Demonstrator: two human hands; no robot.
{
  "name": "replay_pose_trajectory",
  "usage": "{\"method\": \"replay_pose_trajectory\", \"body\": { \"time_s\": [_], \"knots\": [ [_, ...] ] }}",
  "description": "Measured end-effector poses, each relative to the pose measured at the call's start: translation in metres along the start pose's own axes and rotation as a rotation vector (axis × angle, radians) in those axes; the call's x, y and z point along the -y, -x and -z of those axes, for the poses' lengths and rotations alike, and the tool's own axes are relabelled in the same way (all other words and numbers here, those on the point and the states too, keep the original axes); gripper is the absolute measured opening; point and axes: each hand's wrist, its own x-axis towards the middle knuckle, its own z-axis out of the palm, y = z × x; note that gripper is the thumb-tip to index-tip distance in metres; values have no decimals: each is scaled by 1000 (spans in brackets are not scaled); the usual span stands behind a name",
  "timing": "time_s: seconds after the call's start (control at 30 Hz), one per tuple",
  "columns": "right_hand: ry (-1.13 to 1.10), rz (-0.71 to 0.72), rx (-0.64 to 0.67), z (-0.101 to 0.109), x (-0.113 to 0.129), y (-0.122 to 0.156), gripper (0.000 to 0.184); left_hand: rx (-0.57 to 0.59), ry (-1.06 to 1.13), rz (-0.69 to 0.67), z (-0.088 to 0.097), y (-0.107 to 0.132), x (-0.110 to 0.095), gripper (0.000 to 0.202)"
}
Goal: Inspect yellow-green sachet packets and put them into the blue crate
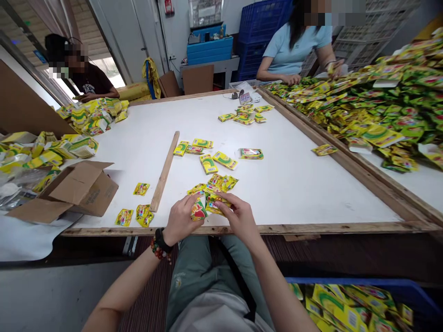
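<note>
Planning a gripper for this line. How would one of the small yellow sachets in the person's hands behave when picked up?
The sachets, pinched between left hand and right hand, look thin and flat: probably light and floppy. Their glossy film may make them slippery. Loose ones lie flat on the table, so rolling seems unlikely.

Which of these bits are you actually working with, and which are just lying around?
In use: left hand, right hand, held sachets, loose sachets just beyond.
Lying about: wooden stick, cardboard box, big sachet heap.
</note>
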Motion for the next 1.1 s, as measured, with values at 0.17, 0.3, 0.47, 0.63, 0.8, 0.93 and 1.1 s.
{"method": "replay_pose_trajectory", "body": {
  "time_s": [0.17, 0.3, 0.47, 0.63, 0.8, 0.93, 1.1],
  "knots": [
    [425, -32, 329, 10, 16, -1, 33, -17, -104, 22, -9, 11, -9, 50],
    [806, -55, 372, 1, 34, 1, 47, -37, -85, 17, -26, 21, -15, 50],
    [797, -31, 107, -19, 36, 11, 49, -187, 81, 114, -45, 29, -23, 53],
    [719, 199, -120, -39, 23, 34, 27, -395, 216, 155, -55, 33, -27, 49],
    [528, 128, 165, -33, 21, 35, 34, -466, 174, 140, -60, 35, -25, 53],
    [330, 119, 270, -24, 23, 31, 38, -500, 140, 165, -59, 33, -26, 59],
    [-169, -188, -55, -33, 4, 36, 67, -539, 160, 11, -59, 32, -25, 46]
  ]
}}
